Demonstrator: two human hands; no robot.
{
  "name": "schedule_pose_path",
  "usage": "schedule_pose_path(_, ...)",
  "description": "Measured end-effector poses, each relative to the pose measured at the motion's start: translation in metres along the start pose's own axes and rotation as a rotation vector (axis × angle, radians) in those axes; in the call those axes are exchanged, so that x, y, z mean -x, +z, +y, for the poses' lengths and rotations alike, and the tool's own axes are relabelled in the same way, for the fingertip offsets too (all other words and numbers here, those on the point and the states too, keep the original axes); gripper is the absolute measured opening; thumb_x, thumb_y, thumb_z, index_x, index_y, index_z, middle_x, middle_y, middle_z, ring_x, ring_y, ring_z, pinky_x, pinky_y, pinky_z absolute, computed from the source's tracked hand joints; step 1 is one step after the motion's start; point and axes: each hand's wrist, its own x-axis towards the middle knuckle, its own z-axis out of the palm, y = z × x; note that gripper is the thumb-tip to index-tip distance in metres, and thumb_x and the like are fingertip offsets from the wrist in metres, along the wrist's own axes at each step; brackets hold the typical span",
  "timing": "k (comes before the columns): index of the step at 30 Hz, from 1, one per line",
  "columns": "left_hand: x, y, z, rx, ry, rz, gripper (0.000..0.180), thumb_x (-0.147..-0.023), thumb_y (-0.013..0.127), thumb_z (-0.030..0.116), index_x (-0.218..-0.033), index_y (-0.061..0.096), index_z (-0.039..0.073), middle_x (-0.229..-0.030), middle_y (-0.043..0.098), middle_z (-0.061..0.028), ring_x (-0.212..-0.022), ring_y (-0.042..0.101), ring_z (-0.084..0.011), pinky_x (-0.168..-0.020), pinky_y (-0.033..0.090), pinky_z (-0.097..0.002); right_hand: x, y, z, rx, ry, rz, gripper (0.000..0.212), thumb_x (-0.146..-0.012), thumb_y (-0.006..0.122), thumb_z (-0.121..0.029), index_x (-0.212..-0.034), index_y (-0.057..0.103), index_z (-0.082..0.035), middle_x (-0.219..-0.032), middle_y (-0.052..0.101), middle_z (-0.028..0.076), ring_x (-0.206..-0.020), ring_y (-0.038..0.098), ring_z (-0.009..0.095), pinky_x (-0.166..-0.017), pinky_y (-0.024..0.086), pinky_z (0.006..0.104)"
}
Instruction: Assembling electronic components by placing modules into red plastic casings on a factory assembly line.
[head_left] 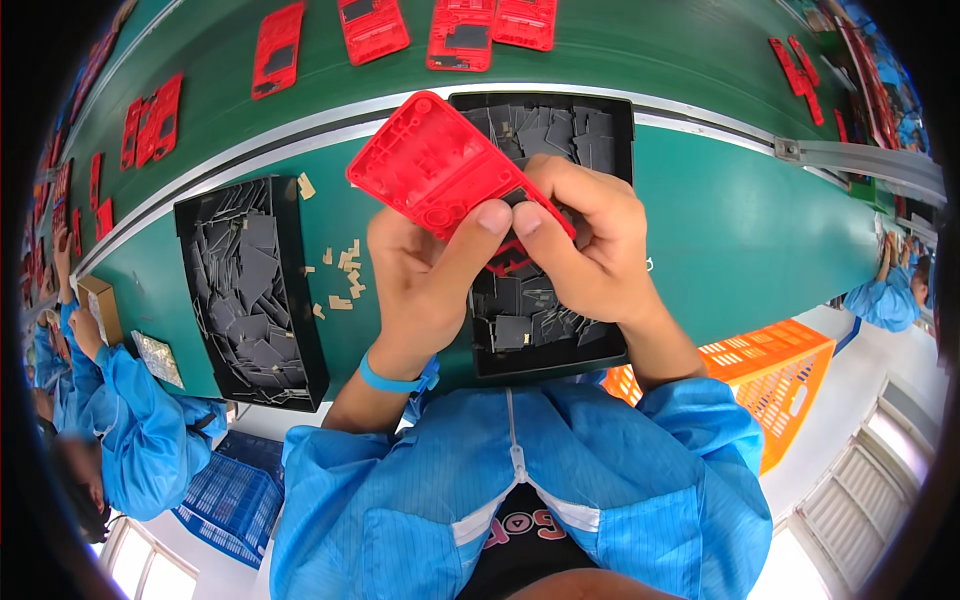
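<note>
A person holds a red plastic shell (420, 160) above the middle black tray (555, 364). The left hand (412, 280) has its fingers closed around the shell, with its thumb flat on the front. The right hand (598, 235) grips the shell's other end, and its thumb points in toward the left thumb. The thumb tips are close together by a small black piece (514, 197) set in the shell. The shell is tilted, with its wide end up and to the left. A blue wristband (392, 378) goes around the left wrist.

The middle tray sits on a green desk (740, 230) and has lots of thin dark gray squares (512, 332) in it. Left of this tray are little tan bits (352, 272), and past them is another black tray (290, 235), full of dark squares too. Behind the middle tray, past a metal rail (700, 126), more red shells (279, 50) lie on a dark green strip (640, 50). Right of the middle tray and lower down is an orange crate (785, 375). Far to its left, another person in a blue coat (150, 430) is by the desk.
</note>
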Motion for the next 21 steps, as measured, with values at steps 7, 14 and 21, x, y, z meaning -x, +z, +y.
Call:
schedule_pose_path(7,0.000,0.012,-0.001,-0.029,-0.052,-0.087,0.029,-0.098,0.066,0.009,-0.125,0.061,-0.002,-0.132,0.061,-0.0180,-0.112,0.065,-0.0220,-0.097,0.053,-0.0355,0.001,-0.002,-0.003,0.029,-0.087,0.052,0.010,-0.082,0.071,0.001,-0.079,0.061,0.000,-0.063,0.048,0.007,-0.051,0.046,0.016,-0.047,0.034,0.0309)
schedule_pose_path(14,0.001,0.019,0.002,0.149,-0.055,-0.028,0.025,-0.094,0.073,0.003,-0.118,0.068,-0.003,-0.121,0.070,-0.0121,-0.105,0.068,-0.0165,-0.091,0.056,-0.0313,0.000,0.001,-0.005,0.077,-0.124,0.055,0.011,-0.083,0.070,0.001,-0.079,0.060,0.001,-0.062,0.048,0.006,-0.049,0.045,0.015,-0.046,0.033,0.0305)
schedule_pose_path(21,-0.009,0.006,0.006,-0.073,-0.076,0.171,0.031,-0.096,0.070,0.003,-0.125,0.062,-0.002,-0.109,0.071,-0.0113,-0.101,0.066,-0.0157,-0.087,0.054,-0.0301,-0.021,-0.023,0.000,0.033,0.340,0.368,0.020,-0.102,0.065,-0.018,-0.087,0.066,-0.005,-0.061,0.046,-0.010,-0.055,0.036,0.000,-0.049,0.028,0.0225)
